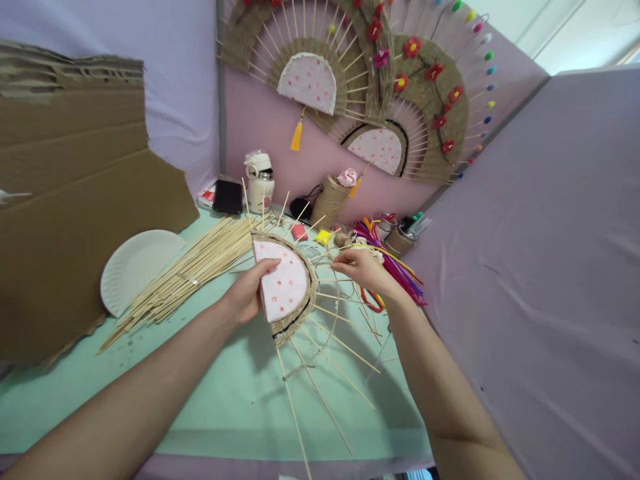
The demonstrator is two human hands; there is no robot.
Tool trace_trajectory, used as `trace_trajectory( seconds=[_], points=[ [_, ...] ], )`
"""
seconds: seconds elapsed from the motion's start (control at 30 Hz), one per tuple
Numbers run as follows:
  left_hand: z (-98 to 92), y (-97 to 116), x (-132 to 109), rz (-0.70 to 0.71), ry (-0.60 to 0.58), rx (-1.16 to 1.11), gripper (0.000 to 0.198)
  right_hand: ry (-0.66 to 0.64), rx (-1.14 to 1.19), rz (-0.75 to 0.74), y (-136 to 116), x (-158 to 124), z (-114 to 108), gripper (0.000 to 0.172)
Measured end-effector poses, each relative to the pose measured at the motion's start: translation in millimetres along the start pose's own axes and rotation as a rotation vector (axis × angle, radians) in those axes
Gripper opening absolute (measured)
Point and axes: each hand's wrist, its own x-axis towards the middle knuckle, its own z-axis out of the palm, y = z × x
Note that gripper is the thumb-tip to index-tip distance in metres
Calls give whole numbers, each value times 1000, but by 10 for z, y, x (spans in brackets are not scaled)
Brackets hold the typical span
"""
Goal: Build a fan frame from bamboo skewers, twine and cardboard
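Observation:
My left hand grips a half-made fan: a pink dotted half-disc ringed with woven jute, with thin wooden sticks radiating from it. The thumb lies on the pink face and the fingers curl behind it. My right hand is pinched on a strand of jute twine among the fan's upper sticks. The fan is held just above the mint-green table top.
A bundle of bamboo sticks and a white paper plate lie left. Cardboard sheets lean at far left. A twine spool, cup, coloured pipe cleaners and pen pots stand behind. Finished fans hang on the wall.

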Motion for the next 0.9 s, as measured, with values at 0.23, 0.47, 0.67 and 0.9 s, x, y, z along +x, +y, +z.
trace_trajectory(
  seconds=[0.23, 0.47, 0.67, 0.9],
  points=[
    [-14, -15, 6, -5, -23, 17, 20, -4, 18, 69, 40, -6, 2, 16],
    [1, -15, -20, -11, -30, 4, 30, -9, 5, 143, -35, -36, -38, 22],
    [-1, -22, -10, 0, -34, 1, 29, 8, 0, 117, -30, -42, -48, 27],
    [2, -20, -13, -3, -28, 8, 20, 19, 109, 106, 44, -22, -22, 18]
  ],
)
